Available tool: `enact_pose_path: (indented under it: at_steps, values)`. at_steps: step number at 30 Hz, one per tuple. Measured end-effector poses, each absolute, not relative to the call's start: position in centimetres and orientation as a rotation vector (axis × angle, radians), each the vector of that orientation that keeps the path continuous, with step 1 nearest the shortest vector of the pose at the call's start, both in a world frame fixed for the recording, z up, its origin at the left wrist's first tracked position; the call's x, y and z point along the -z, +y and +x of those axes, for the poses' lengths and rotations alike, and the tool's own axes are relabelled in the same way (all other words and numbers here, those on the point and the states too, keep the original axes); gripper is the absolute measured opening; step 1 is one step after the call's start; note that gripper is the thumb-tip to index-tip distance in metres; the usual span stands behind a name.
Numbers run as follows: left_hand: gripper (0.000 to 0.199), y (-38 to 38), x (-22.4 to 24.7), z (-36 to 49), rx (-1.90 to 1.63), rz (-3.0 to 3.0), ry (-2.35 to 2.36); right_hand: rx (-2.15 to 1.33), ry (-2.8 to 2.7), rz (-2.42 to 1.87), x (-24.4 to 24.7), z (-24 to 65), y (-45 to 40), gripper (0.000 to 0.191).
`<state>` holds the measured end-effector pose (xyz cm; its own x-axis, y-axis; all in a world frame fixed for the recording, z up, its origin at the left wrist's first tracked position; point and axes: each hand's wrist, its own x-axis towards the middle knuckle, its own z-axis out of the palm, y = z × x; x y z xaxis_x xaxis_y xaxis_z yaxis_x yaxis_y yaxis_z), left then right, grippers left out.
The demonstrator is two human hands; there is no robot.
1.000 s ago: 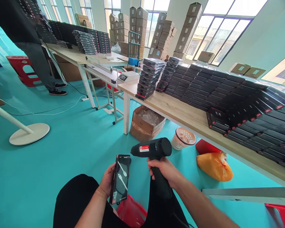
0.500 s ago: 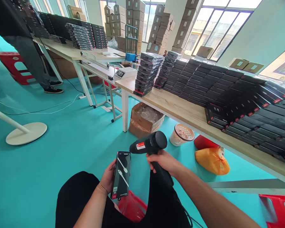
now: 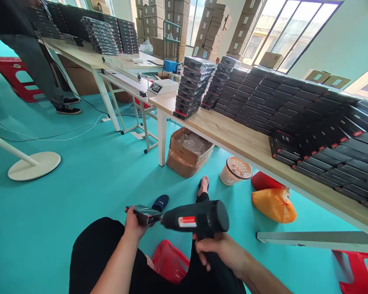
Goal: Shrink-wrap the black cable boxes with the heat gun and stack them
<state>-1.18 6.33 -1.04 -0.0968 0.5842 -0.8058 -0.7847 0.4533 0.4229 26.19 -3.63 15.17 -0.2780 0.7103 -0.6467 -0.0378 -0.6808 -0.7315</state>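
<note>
My left hand point(image 3: 135, 223) is closed round a thin black cable box point(image 3: 145, 213), tilted so that its narrow end faces me. In my right hand point(image 3: 216, 247) is a black heat gun point(image 3: 199, 217) with a red and white label, gripped by its handle. The nozzle points left and lies right beside the box's end; whether they touch I cannot tell. Below, between my legs, is a red plastic stool point(image 3: 171, 261). A dark blue slipper point(image 3: 160, 203) lies on the floor behind the box.
Stacked black boxes point(image 3: 263, 102) line the wooden table point(image 3: 223, 126) on the right. Under it stand an open carton point(image 3: 184, 153), a wastebasket point(image 3: 233, 173) and an orange bag point(image 3: 272, 205). A person point(image 3: 33, 61) stands at the far left table. A white round base point(image 3: 33, 166) rests on the floor.
My left hand has turned the box from upright, front showing, to a tilted, end-on position. The heat gun has come lower and nearer. A foot and a slipper now show beyond it.
</note>
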Motion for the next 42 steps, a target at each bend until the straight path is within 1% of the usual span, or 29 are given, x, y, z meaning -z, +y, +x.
enact_pose_path:
  at_steps: [2,3,7,11,12,15,17,18,20,22,24,26,30,32,35,37,40,42]
  values:
    - [0.019,6.4,1.3,-1.3,-1.179,-0.258,1.198,-2.065,-0.862,-1.357,-15.0,24.9,-3.7,0.031]
    - [0.018,6.3,1.4,-1.3,-1.201,-0.283,1.196,-2.041,-0.848,-1.325,-14.9,24.3,-3.7,0.031]
    - [0.019,6.1,1.4,-1.2,-1.252,-0.340,1.208,-1.839,-0.787,-1.442,-14.4,23.8,-3.7,0.034]
    - [0.023,6.1,1.3,-0.9,-1.288,-0.294,1.179,-2.018,-0.888,-1.382,-14.2,24.2,-4.0,0.030]
    - [0.023,6.2,1.3,-0.8,-1.287,-0.270,1.185,-2.013,-0.911,-1.365,-14.2,24.3,-4.0,0.029]
    - [0.019,6.2,1.2,-0.7,-1.237,-0.201,1.282,-1.842,-0.903,-1.497,-14.1,25.1,-3.4,0.031]
    - [0.014,6.1,1.2,-0.5,-1.197,-0.147,1.338,-1.809,-0.867,-1.587,-14.2,26.1,-2.7,0.032]
    - [0.016,6.0,1.1,-0.3,-1.186,-0.124,1.342,-1.844,-0.854,-1.584,-14.3,26.5,-2.5,0.032]
    - [0.027,5.8,0.9,0.3,-1.169,-0.012,1.330,-1.942,-0.843,-1.519,-14.6,27.0,-2.2,0.033]
    - [0.035,5.5,0.7,1.1,-1.160,0.217,1.312,-2.009,-0.844,-1.451,-15.1,26.5,-2.0,0.034]
    - [0.037,5.2,0.5,1.6,-1.130,0.468,1.297,-2.004,-0.870,-1.425,-15.5,25.4,-1.4,0.034]
    - [0.037,5.0,0.3,1.9,-1.074,0.611,1.305,-1.906,-0.907,-1.438,-15.6,24.3,-0.4,0.031]
    - [0.038,4.8,0.1,1.6,-1.024,0.664,1.336,-1.707,-0.915,-1.522,-15.7,24.4,1.8,0.021]
    - [0.037,4.9,0.2,1.4,-1.039,0.633,1.319,-1.746,-0.925,-1.522,-16.0,25.3,2.1,0.021]
    - [0.036,5.1,0.4,1.3,-1.061,0.539,1.277,-1.867,-0.961,-1.482,-16.8,26.3,2.1,0.026]
    - [0.034,5.2,0.6,1.2,-1.070,0.449,1.238,-1.866,-0.960,-1.472,-17.1,26.6,2.4,0.026]
    - [0.026,5.3,0.7,0.8,-1.051,0.349,1.196,-1.803,-0.944,-1.460,-17.3,26.9,3.6,0.025]
    - [0.020,5.4,0.7,0.6,-1.040,0.319,1.184,-1.830,-0.959,-1.437,-17.3,27.0,4.4,0.026]
